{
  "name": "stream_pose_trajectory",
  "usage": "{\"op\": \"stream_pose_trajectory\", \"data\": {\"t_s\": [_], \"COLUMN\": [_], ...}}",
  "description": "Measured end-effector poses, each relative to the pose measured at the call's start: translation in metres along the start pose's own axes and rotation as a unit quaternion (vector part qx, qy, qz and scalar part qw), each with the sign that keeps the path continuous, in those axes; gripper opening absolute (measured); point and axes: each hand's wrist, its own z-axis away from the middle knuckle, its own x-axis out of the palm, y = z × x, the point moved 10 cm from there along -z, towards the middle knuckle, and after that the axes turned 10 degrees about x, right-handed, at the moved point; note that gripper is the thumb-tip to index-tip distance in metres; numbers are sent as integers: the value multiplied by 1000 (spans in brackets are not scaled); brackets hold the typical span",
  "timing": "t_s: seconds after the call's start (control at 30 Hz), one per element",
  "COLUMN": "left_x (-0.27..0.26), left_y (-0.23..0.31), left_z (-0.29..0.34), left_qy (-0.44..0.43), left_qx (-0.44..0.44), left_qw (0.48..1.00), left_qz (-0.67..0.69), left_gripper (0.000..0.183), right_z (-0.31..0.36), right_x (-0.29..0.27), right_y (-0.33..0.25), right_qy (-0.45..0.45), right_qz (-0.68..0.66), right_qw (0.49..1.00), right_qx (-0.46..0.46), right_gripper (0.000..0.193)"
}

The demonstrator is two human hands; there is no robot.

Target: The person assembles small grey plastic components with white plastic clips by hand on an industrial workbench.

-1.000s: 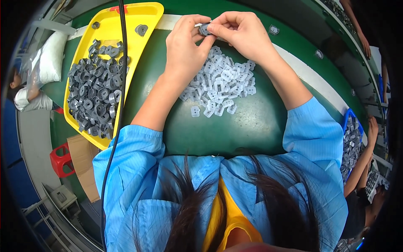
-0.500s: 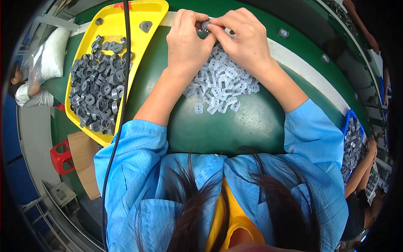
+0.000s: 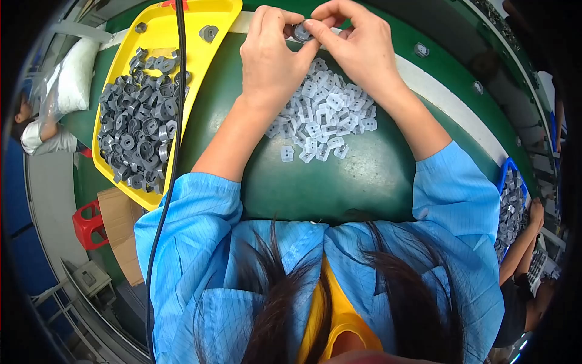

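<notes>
1. Showing in the head view, a grey part (image 3: 302, 33) is sitting pinched in the left hand (image 3: 271, 60), beyond the pale pieces (image 3: 325, 112).
2. The right hand (image 3: 362, 51) is touching it; whether gripping, I cannot tell.
3. It is looking light, stiff, perhaps slippery; its rim is offering good hold.

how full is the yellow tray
Partly full: in the tray, grey parts heap over the middle and lower end, while the upper end shows bare yellow around two lone parts.

No text, label, number or sign can be read here (not a single letter)
</notes>
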Motion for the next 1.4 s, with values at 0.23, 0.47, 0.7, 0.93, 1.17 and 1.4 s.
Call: {"op": "stream_pose_trajectory", "data": {"t_s": [0.23, 0.47, 0.7, 0.93, 1.17, 1.4], "left_x": [2, 3, 5, -1, 2, 12], "left_y": [7, 21, 6, 0, 16, 23], "left_z": [2, -4, 1, 4, 2, -3], "left_qy": [1, -18, -17, -11, -18, -92], "left_qx": [55, 87, 4, -26, 63, 101], "left_qw": [998, 996, 998, 998, 996, 979], "left_qz": [34, 14, 67, 48, 54, 153], "left_gripper": [30, 32, 34, 33, 32, 35], "right_z": [-6, -6, -9, 12, -3, 1], "right_x": [25, 24, 11, -7, 15, 25], "right_y": [47, 55, 38, -31, 36, 46], "right_qy": [-209, -262, -141, 12, -162, -315], "right_qz": [-268, -280, -212, 81, -260, -284], "right_qw": [917, 895, 957, 975, 935, 875], "right_qx": [209, 229, 141, -209, 179, 234], "right_gripper": [23, 23, 22, 10, 19, 16]}}
